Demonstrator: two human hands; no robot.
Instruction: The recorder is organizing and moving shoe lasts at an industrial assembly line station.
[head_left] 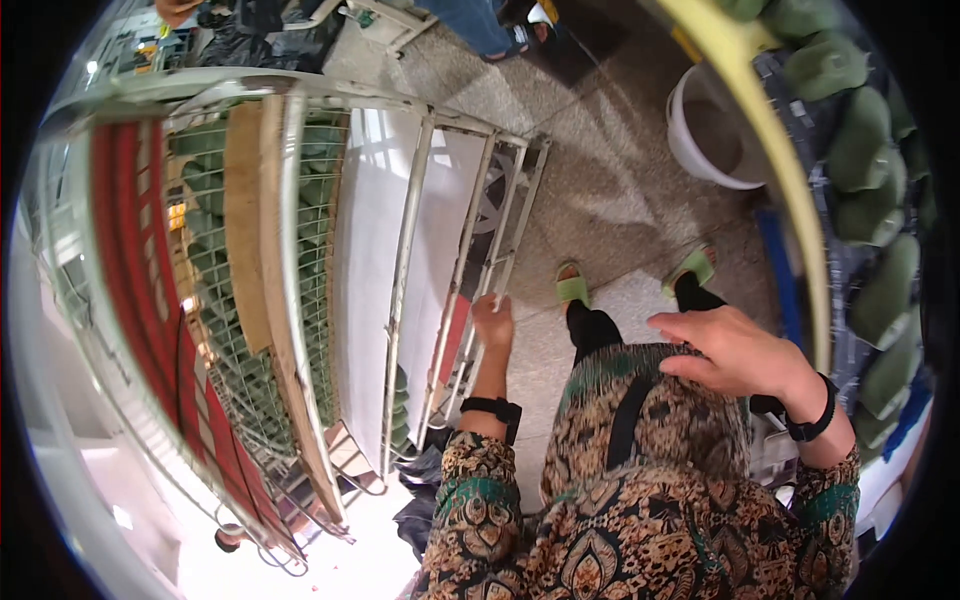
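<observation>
Showing scuffed off-white paint, a long, tubular metal rack (404, 250)

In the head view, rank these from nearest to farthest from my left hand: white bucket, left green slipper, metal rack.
From your left hand:
1. Metal rack: right at the hand.
2. Left green slipper: slightly ahead, to the right.
3. White bucket: farther ahead and right.
</observation>
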